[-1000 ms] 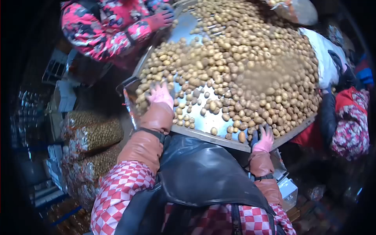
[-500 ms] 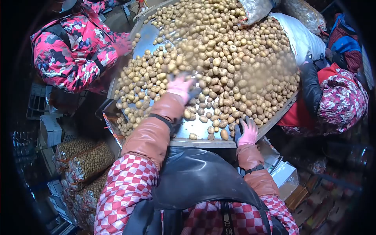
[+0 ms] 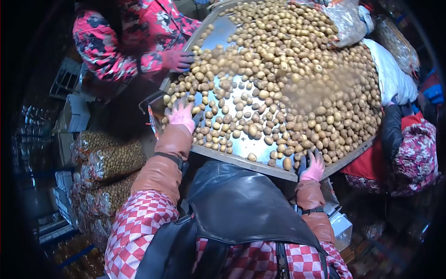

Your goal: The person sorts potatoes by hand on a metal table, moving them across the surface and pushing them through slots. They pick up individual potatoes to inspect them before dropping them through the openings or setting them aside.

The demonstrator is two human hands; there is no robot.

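Note:
Small potatoes lie heaped over a metal-topped table with a raised rim. My left hand, in a pink glove with dark fingers, is at the table's left front corner, its fingers spread against potatoes there. At the front right rim, my right hand, gloved alike, rests with fingers apart beside the potatoes and grips nothing. A blurred patch in the picture hides some of the heap right of its middle.
A person in a pink camouflage jacket reaches a gloved hand to the left edge. Another person is at the right beside a white sack. Filled potato bags are stacked at the lower left, near a white box.
My left hand has moved left from mid-table to the left front corner, and potatoes there have shifted, baring more metal. The whole view has turned somewhat. My right hand stays at the rim.

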